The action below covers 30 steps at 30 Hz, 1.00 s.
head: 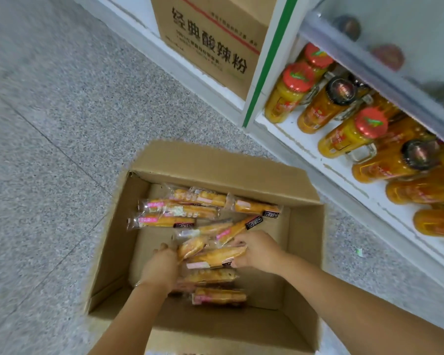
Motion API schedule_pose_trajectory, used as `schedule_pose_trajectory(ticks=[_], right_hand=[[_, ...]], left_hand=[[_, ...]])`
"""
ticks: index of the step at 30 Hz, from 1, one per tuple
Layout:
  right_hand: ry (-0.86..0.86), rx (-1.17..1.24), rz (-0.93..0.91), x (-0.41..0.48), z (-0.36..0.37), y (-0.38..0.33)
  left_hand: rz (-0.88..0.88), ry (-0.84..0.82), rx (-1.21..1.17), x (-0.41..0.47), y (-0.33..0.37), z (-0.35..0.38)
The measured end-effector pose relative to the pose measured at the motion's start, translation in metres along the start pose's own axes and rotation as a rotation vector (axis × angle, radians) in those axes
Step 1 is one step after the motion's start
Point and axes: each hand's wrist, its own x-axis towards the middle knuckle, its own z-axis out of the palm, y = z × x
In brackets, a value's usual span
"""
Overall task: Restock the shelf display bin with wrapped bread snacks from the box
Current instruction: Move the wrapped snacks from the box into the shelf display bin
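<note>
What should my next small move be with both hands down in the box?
Probably lift the gathered wrapped bread snacks straight up, clear of the box walls. The right hand grips one end of the bunch; the left hand meets the other, its grip blurred. The display bin is out of view.

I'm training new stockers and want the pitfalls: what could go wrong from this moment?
The left hand and right hand hold several wrapped bread snacks by their ends; a loose grip may drop some back into the box. Squeezing could crush the bread. Bottles crowd the low shelf nearby; a rising arm might knock one.
</note>
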Motion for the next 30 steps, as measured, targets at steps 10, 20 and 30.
schedule_pose_trajectory(ticks=[10,20,30], right_hand=[[0.213,0.155,-0.049,-0.168,-0.134,-0.084],[0.502,0.308,-0.138,-0.357,-0.277,-0.182],[0.75,0.459,-0.255,-0.508,-0.36,-0.275]], left_hand=[[0.024,0.11,-1.054,-0.186,0.08,-0.149],[0.184,0.155,-1.267,-0.359,0.144,-0.27],[0.461,0.202,-1.167,-0.482,0.181,-0.379]])
